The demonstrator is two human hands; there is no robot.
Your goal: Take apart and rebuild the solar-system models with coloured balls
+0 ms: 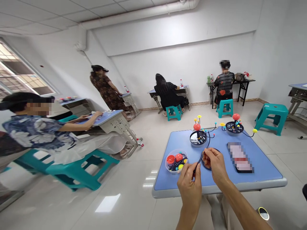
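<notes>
My left hand [190,183] is closed around a thin black plastic rod [199,159] just above the table's near side. My right hand [214,161] pinches at the rod's upper end, its fingertips close to the left ones; the exact contact is hard to make out. Partly hidden behind my right hand lies a dark round base [208,166]. To the left, a clear plastic bowl [167,164] holds red half-shells, yellow and blue balls and black rods. Beyond my hands stands a planet model [198,139] with a red ball on top, and a second planet model [234,127] is farther right.
A phone [240,158] lies right of my hands on the blue table [263,166]. One person [40,131] sits at a desk on the left; several others work along the back wall. Green stools [272,116] stand around, and a bottle [140,143] is on the floor.
</notes>
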